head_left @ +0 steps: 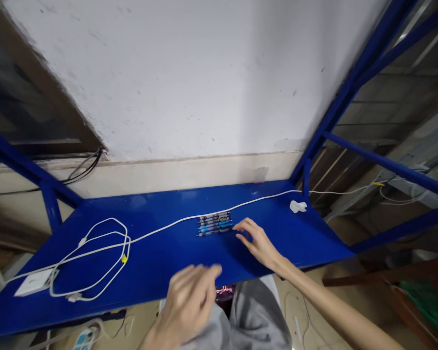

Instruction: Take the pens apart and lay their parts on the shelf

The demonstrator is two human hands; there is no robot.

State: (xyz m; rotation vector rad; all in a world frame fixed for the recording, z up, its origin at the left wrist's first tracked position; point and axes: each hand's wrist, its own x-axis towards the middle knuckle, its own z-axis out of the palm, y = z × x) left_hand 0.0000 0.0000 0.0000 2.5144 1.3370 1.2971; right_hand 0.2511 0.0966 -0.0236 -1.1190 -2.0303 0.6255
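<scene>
Several slim pens [214,222] lie side by side in a row on the blue table [160,262], with grey, black and blue markings. At the right ends of the nearest pens is my right hand [257,241], its thumb and index finger apart. Its fingertips are at a pen's end; whether they touch it I cannot make out. My left hand [190,301] hovers over the table's front edge, back upward and blurred by motion. Its fingers look bent, and their undersides are hidden.
A white cable [175,223] runs across the table behind the pens. At left lie a looped white cord [109,277] with a yellow tag and a white box [36,282]. Crumpled white tissue [298,207] sits at right. Blue frame posts [336,112] and a wall enclose the table.
</scene>
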